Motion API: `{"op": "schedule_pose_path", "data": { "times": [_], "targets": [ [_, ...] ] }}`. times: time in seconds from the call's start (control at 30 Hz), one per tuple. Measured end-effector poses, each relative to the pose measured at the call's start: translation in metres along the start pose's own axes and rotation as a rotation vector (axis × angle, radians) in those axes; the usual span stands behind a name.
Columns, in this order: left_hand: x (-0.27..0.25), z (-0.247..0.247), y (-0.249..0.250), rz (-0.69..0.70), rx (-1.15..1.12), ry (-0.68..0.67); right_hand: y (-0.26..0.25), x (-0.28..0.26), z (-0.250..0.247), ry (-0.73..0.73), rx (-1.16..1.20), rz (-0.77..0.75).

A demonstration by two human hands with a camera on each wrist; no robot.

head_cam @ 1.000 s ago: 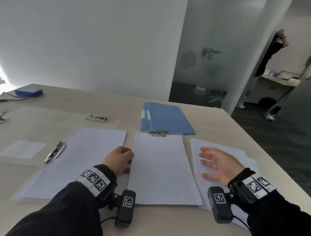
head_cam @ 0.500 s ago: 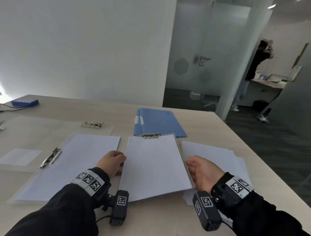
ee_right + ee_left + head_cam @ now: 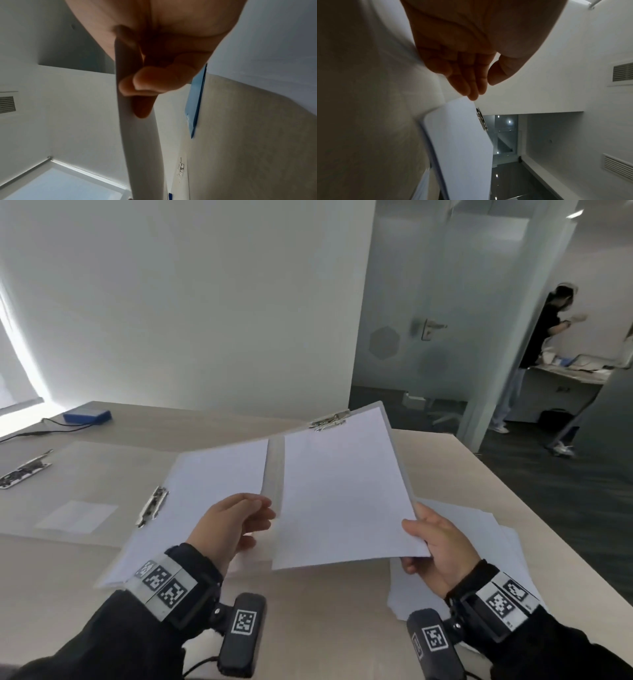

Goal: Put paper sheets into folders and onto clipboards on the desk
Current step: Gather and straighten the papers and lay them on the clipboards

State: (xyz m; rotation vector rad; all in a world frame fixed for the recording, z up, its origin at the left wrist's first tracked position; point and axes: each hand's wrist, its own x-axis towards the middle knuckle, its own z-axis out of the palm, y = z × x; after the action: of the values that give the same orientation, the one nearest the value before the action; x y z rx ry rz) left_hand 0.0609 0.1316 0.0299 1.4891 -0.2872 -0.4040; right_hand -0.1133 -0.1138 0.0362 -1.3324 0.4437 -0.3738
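A clear clipboard with a white sheet (image 3: 342, 491) under its metal clip (image 3: 330, 419) is lifted off the desk, far end tilted up. My right hand (image 3: 431, 539) pinches its near right corner, thumb on top and fingers beneath, as the right wrist view shows (image 3: 145, 88). My left hand (image 3: 260, 515) hangs by the board's left edge with straight fingers, their tips close to the board (image 3: 462, 135) and gripping nothing. A second clipboard with paper (image 3: 205, 484) lies flat on the left. Loose sheets (image 3: 479, 529) lie under my right hand. The blue folder (image 3: 197, 101) shows only in the right wrist view.
A bare clear clipboard (image 3: 85, 474) with a small slip of paper lies at far left. A blue box (image 3: 87, 416) with a cable sits at the desk's back left. The desk's right edge (image 3: 513, 498) is close. A person (image 3: 544, 337) stands in the room beyond.
My right hand left the loose sheets, took the middle clipboard's right corner and raised it off the desk. My left hand uncurled and rose beside it. The lifted board now hides the folder.
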Motion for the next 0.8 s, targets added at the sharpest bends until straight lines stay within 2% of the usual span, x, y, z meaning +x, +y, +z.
{"op": "schedule_pose_path", "data": {
  "times": [0.1,0.17,0.23,0.3,0.37,0.43,0.5,0.57,0.67,0.73,0.8],
  "targets": [
    [0.000,-0.004,0.007,-0.028,-0.013,0.035,-0.004,0.006,-0.004,0.039,0.075,-0.070],
    [0.002,-0.006,0.003,-0.141,0.077,0.042,-0.005,0.009,-0.005,0.076,0.123,-0.093],
    [0.001,-0.006,-0.004,-0.307,0.138,-0.050,-0.004,0.010,-0.009,0.111,0.167,-0.096],
    [-0.001,-0.003,-0.009,-0.409,0.085,-0.149,-0.003,0.010,-0.013,0.137,0.211,-0.078],
    [0.005,-0.001,-0.011,-0.355,-0.018,-0.121,0.001,0.009,-0.016,0.148,0.239,-0.045],
    [0.012,0.001,-0.008,-0.253,-0.134,-0.003,0.004,0.008,-0.016,0.141,0.224,-0.027],
    [0.021,0.007,-0.003,-0.166,-0.148,0.072,0.006,0.009,-0.015,0.134,0.186,-0.028],
    [0.023,0.014,0.001,-0.060,0.003,0.027,0.006,0.011,-0.015,0.146,0.181,-0.007],
    [0.019,0.021,0.009,0.089,0.137,-0.193,0.005,0.016,-0.012,0.123,0.190,0.012],
    [0.020,0.024,0.013,0.097,0.075,-0.312,0.004,0.020,-0.008,0.095,0.183,-0.005],
    [0.028,0.027,0.012,0.013,-0.108,-0.287,0.001,0.023,-0.005,0.080,0.175,-0.023]
  ]
}}
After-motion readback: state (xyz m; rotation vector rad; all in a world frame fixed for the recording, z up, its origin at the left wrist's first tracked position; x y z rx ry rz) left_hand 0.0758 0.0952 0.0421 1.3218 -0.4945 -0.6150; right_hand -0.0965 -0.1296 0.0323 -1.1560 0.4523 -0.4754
